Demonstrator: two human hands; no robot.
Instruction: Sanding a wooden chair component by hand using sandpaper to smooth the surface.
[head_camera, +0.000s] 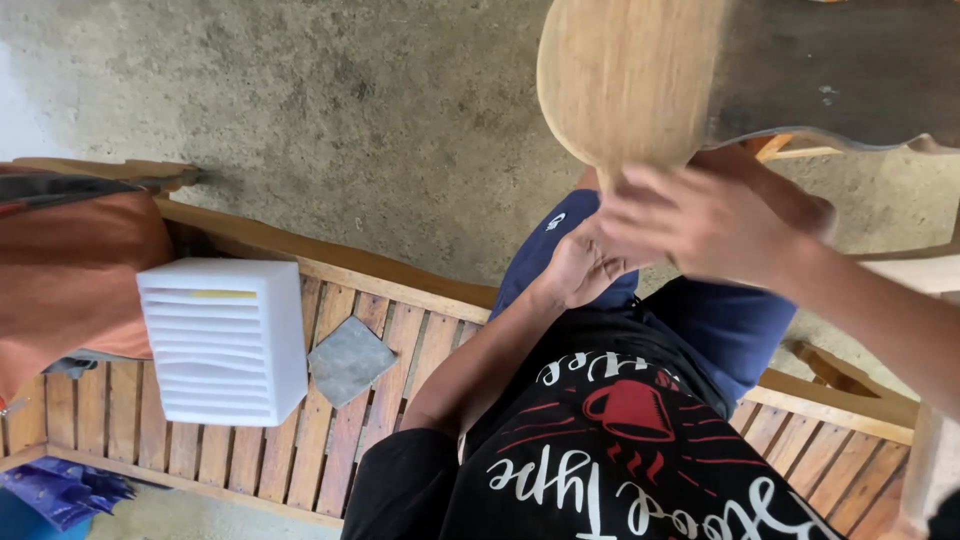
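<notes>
A rounded wooden board (625, 80), pale and oval at its lower end, stands up near the top of the view, above the person's lap and over the concrete floor (350, 110). Its lower end meets the right hand (715, 220), whose fingers spread across it; the hand is blurred, so I cannot tell whether it is clenched on the wood or only pressed against it. The left hand (580, 268) sits just below and to the left of the board's lower end, fingers curled, touching or nearly touching the right hand; its hold is hidden too. Both forearms come up from the person's black printed shirt (620, 450) and blue shorts (720, 330).

The person sits on a slatted wooden bench (400, 350). On the slats, towards the bench's left end, stands a white ribbed block (225, 340), and just beside it on its right lies a flat grey square piece (348, 360), set cornerwise. An orange cloth (70, 270) hangs over the bench's far left end. Something blue (60, 490) lies on the floor beyond the bench's bottom-left corner.
</notes>
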